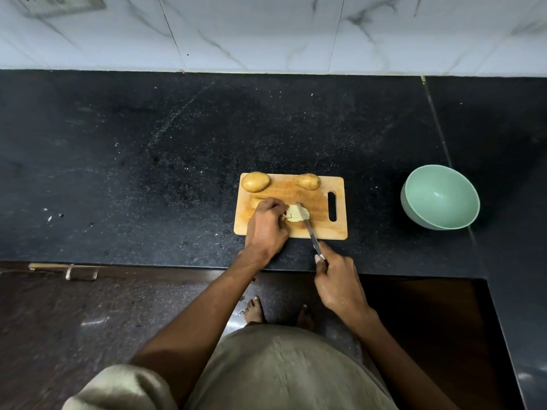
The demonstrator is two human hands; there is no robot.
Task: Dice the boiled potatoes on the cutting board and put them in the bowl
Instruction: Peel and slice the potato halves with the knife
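1. Left hand (266, 226) fingers curl over the cut potato (296, 216) mid cutting board (322, 229).
2. Right hand (337, 282) grips the knife (309, 229); blade on potato.
3. Bowl (440, 197) stands right, well apart; bare counter (148, 158) lies between.
4. Two whole potatoes (256, 181) lie at the board's far edge.

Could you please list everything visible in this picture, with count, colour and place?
cutting board: one, wooden, on the counter.
whole potatoes: two, tan, at the board's far edge.
cut potato: one, pale inside, mid-board under the knife.
knife: one, silver blade, on the cut potato.
bowl: one, light green, right of the board.
counter: one, black speckled.
wall tiles: white marble, behind the counter.
left hand: steadies the cut potato.
right hand: grips the knife handle.
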